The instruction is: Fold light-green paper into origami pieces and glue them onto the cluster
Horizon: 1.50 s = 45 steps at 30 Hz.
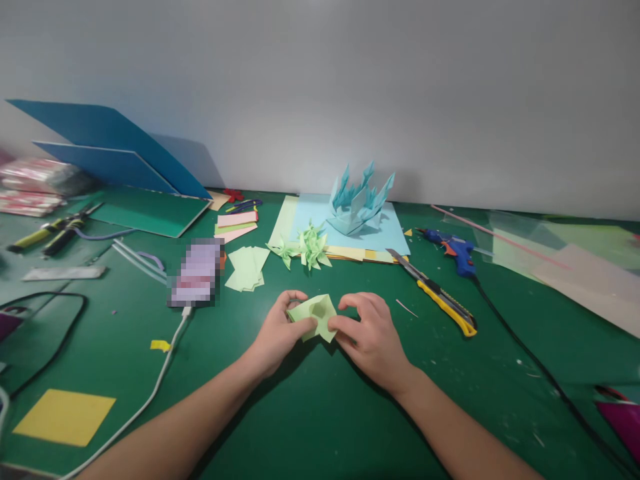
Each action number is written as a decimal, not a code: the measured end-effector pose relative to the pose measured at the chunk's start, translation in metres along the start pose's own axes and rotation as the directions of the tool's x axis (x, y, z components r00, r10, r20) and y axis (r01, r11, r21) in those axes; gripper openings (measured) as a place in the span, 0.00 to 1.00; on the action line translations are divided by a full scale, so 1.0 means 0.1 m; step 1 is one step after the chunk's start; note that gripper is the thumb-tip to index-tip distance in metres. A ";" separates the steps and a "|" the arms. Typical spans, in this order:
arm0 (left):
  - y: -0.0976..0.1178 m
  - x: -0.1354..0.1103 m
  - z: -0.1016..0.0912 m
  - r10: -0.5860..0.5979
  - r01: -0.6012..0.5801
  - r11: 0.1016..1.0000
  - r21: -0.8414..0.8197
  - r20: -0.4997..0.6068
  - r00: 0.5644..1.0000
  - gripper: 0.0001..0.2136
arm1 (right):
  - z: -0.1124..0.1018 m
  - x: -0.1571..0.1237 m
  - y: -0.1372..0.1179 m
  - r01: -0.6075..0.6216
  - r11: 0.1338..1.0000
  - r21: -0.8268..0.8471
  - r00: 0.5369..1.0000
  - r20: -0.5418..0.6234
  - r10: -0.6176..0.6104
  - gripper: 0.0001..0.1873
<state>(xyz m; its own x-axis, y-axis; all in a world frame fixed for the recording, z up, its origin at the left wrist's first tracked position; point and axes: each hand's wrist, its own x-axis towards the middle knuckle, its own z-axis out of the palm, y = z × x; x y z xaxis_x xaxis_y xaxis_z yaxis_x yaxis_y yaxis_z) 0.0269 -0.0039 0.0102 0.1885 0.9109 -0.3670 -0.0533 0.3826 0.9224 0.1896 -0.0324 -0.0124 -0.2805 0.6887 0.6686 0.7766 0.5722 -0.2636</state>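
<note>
A small piece of light green paper (320, 308), partly folded, is held between both hands above the green table. My left hand (280, 333) is closed on its left side, thumb on the near face and fingers behind. At the right edge, my right hand (367, 333) pinches the paper between thumb and fingers. Beyond them lie folded green paper flowers (313, 245) and a loose stack of light green paper pieces (247, 268). Farther back, a spiky light blue origami piece (353, 212) rests on sheets of coloured paper.
A yellow utility knife (440, 300) and a blue glue gun (463, 257) with a black cord lie to the right. On the left are a blurred phone (197, 272) on a white cable, pliers (65, 230), a yellow paper (65, 417) and blue boards (145, 157).
</note>
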 end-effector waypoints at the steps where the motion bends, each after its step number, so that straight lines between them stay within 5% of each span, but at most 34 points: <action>1: 0.00 0.00 0.00 -0.003 0.003 1.000 -0.002 0.001 1.000 0.19 | 0.00 0.00 0.00 0.000 1.000 0.002 1.000 0.002 0.000 0.11; 9: -0.01 0.00 -0.01 0.013 -0.013 0.999 -0.030 0.001 1.000 0.21 | 0.03 -0.03 0.01 -0.082 0.975 0.206 0.997 0.013 0.081 0.13; 14: -0.01 -0.02 0.01 0.065 -0.065 0.998 -0.008 -0.009 0.998 0.21 | 0.05 -0.01 0.07 -0.402 0.765 0.503 0.912 0.143 0.385 0.12; 17: -0.01 -0.03 0.02 0.095 -0.095 0.995 0.017 -0.020 0.995 0.20 | 0.04 0.02 0.08 -0.480 0.695 0.536 0.877 0.275 0.393 0.13; 45: 0.04 -0.06 0.01 0.097 -0.115 0.989 0.092 0.178 0.979 0.20 | 0.03 0.04 0.03 -0.452 0.775 0.443 0.890 0.278 0.360 0.12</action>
<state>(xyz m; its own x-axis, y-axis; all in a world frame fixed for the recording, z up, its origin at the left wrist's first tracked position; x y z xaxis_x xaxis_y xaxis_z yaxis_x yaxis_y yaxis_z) 0.0260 -0.0082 0.0157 0.3537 0.9017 -0.2487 0.0164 0.2599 0.9655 0.1887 -0.0270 -0.0130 -0.1270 0.9433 0.3068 0.4785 0.3292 -0.8141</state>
